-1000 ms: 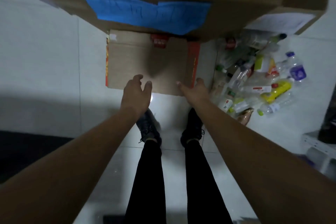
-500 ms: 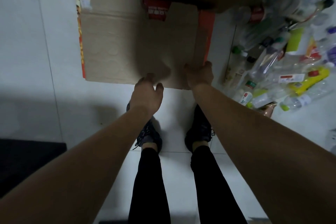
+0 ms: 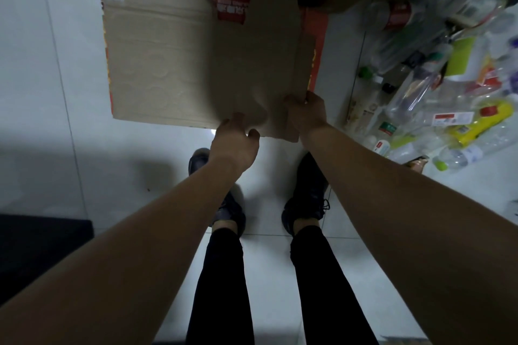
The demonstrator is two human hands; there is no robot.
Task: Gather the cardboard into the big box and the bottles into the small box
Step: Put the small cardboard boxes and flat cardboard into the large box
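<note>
1. There is one view only, from a wide-angle camera worn on the person's head.
2. It faces steeply down and slightly forward, along both bare forearms to the white tiled floor (image 3: 56, 78).
3. The person's own legs and dark shoes (image 3: 307, 196) sit in the lower middle, so the lens looks almost straight down the body.
4. The arms fill the near corners, large and close; the left hand (image 3: 235, 143) and right hand (image 3: 305, 115) lie mid-frame, at arm's length.
5. Straight edges bow toward the borders, as wide lenses do.
6. No second view shares the scene.
</note>
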